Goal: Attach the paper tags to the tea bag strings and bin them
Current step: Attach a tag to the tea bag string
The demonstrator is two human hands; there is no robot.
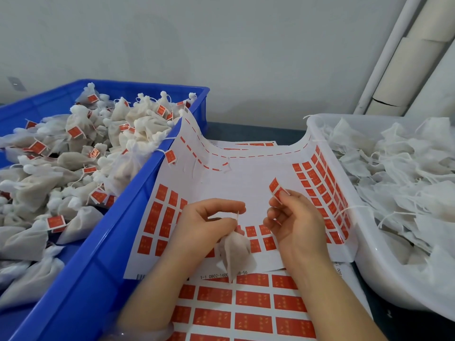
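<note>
Tagged bags heap the blue crate [110,242]; the white tub [366,254] holds many untagged. Left hand [209,222] pinches a tea bag [235,252] string [237,215], right hand [293,217] pinches a peeled red tag [277,187], unjoined yet.

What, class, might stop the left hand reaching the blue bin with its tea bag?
Probably nothing, so likely yes: the left hand, holding the tea bag, is beside the blue bin, whose top is open.
</note>
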